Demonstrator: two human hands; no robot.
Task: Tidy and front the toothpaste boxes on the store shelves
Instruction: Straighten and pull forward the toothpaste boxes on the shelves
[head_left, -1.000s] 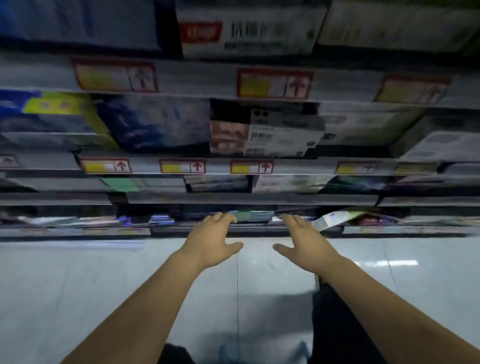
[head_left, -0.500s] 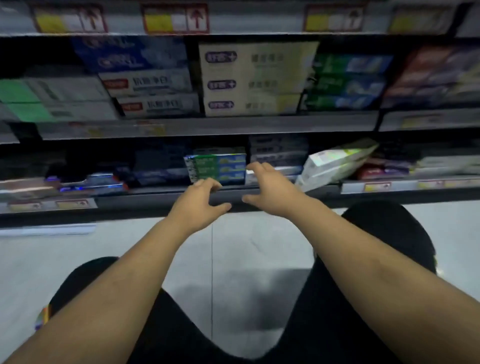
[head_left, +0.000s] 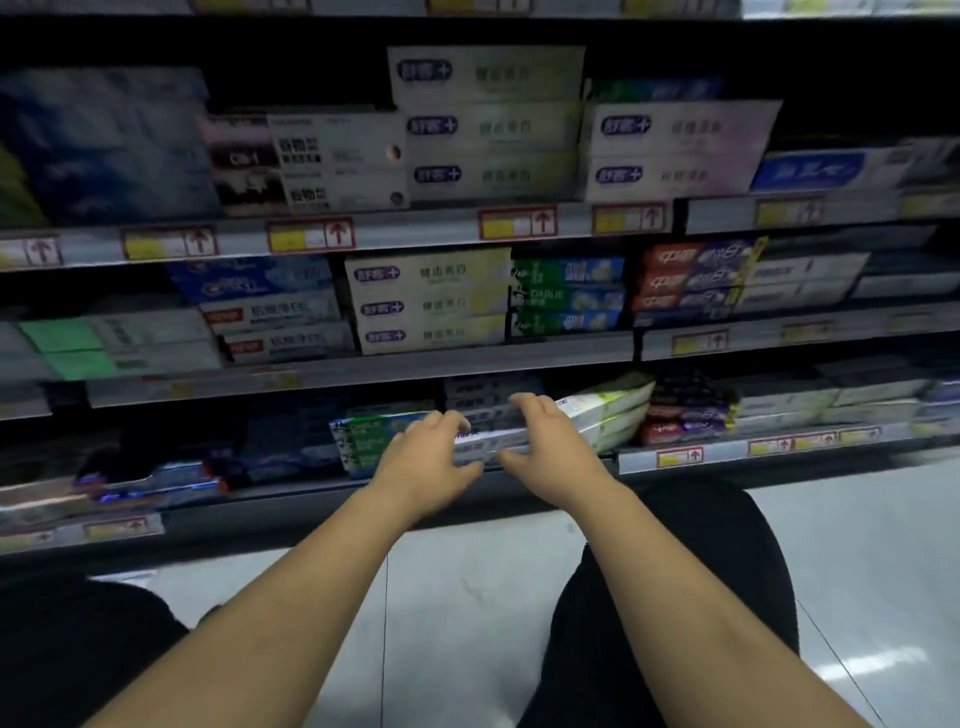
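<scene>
At the bottom shelf's front edge (head_left: 291, 491), holds left hand (head_left: 426, 462) and right hand (head_left: 550, 449) spread wide, gripping nothing, beside the tilted toothpaste boxes (head_left: 608, 415) lying askew there; seems poised to square them forward.

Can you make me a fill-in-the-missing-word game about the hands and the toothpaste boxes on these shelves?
1. The left hand and right hand reach toward the ___ shelf.
2. The white and green boxes beside the right hand lie ___ instead of level.
3. The price tags show red arrows pointing ___.

Missing words: bottom, tilted, up.
</scene>
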